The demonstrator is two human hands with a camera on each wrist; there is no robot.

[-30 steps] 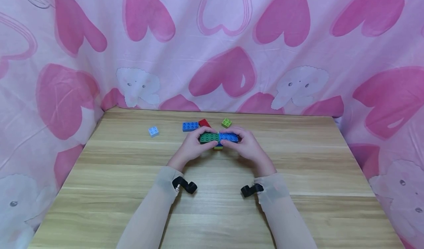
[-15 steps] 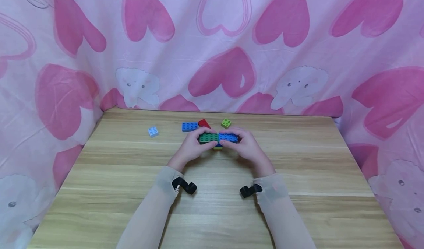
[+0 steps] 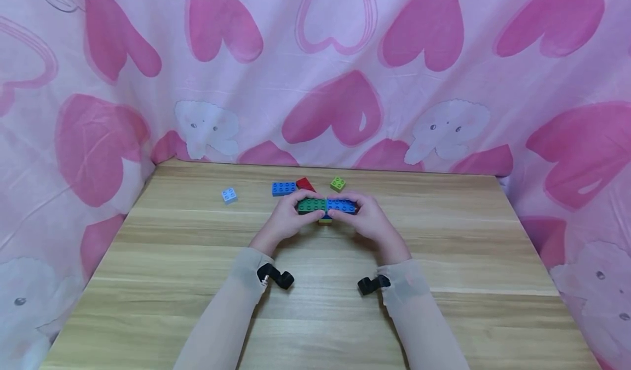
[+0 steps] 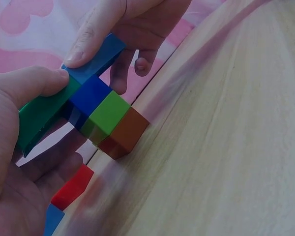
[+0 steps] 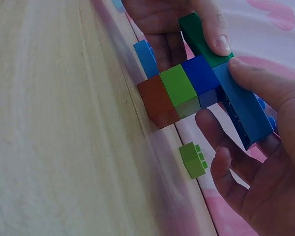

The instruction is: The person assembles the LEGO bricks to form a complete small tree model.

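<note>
At the table's middle, a tower of toy building bricks stands between my two hands. It has a brown brick [image 4: 124,133] at the bottom, a lime green brick [image 4: 108,115] above it and a dark blue brick [image 5: 199,76] higher up. Across the top, a long green brick [image 3: 311,205] and a long blue brick [image 3: 341,206] meet end to end, each jutting out sideways. My left hand [image 3: 286,217] pinches the green one between thumb and fingers. The blue one is gripped likewise by my right hand [image 3: 371,219]. Both thumb tips almost meet at the seam.
Behind the tower lie a blue brick [image 3: 284,189], a red brick [image 3: 305,184] and a small lime brick [image 3: 337,184]. A light blue brick [image 3: 229,195] sits further left on the wooden table [image 3: 315,315]. A pink heart-patterned cloth [image 3: 330,107] hangs along the back edge.
</note>
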